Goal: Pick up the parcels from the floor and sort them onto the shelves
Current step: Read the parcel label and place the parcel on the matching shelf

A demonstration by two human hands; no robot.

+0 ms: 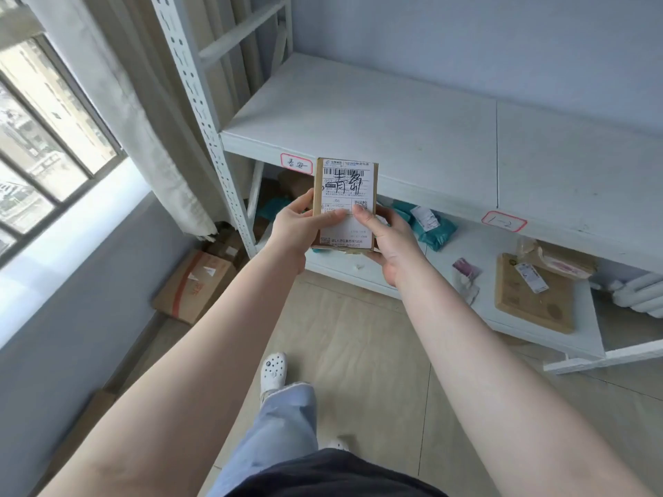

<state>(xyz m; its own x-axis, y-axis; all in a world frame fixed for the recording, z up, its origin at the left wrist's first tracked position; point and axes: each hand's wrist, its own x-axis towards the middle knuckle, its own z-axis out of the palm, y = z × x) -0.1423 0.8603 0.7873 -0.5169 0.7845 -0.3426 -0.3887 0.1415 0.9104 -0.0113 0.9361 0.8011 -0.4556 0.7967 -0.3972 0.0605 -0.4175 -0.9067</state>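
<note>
Both your left hand (292, 229) and right hand (389, 242) gripped one labelled cardboard parcel (345, 202) before the white shelf (394, 138).

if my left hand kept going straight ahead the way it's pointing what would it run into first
Probably the front edge of the white metal shelf, near its red-bordered handwritten tag. The left hand points up and forward, holding the small brown cardboard parcel. Depth is unclear.

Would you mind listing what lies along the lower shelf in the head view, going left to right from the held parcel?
Held parcel → teal mailer bags → small pink packet → flat brown envelope.
</note>
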